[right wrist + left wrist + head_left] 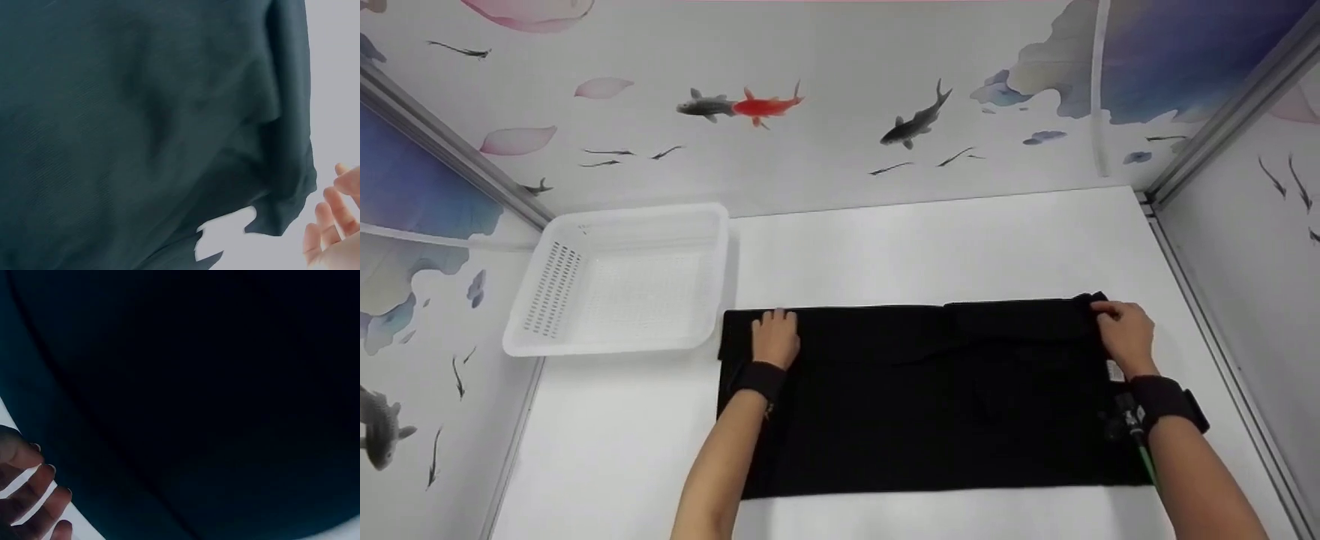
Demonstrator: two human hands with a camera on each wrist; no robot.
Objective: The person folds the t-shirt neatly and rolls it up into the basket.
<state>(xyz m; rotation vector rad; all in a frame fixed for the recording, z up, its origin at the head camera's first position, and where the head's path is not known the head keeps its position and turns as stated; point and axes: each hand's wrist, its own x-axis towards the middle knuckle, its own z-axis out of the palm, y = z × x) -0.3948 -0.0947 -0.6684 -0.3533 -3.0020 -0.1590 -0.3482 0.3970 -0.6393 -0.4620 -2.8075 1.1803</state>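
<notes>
A black cloth (pixel 930 420) lies spread in a wide rectangle, with a folded-over band along its far edge. My left hand (pixel 776 339) rests at its far left corner, fingers extended towards that edge. In the left wrist view, the fingers (pixel 48 503) are right at the dark cloth's border. At the far right corner is my right hand (pixel 1126 330), its fingertips overlapping the bunched fabric in the head view. The right wrist view shows these loosely bent fingers (pixel 329 225) just beside the rumpled corner. A small white tag (pixel 1115 370) sticks out at the right edge.
A white plastic basket (pixel 709 285) with perforated sides stands at the back left, close to the cloth. White panels painted with fish enclose the white tabletop (pixel 930 247) at the back and sides. A green cable (pixel 1146 461) runs beside my right forearm.
</notes>
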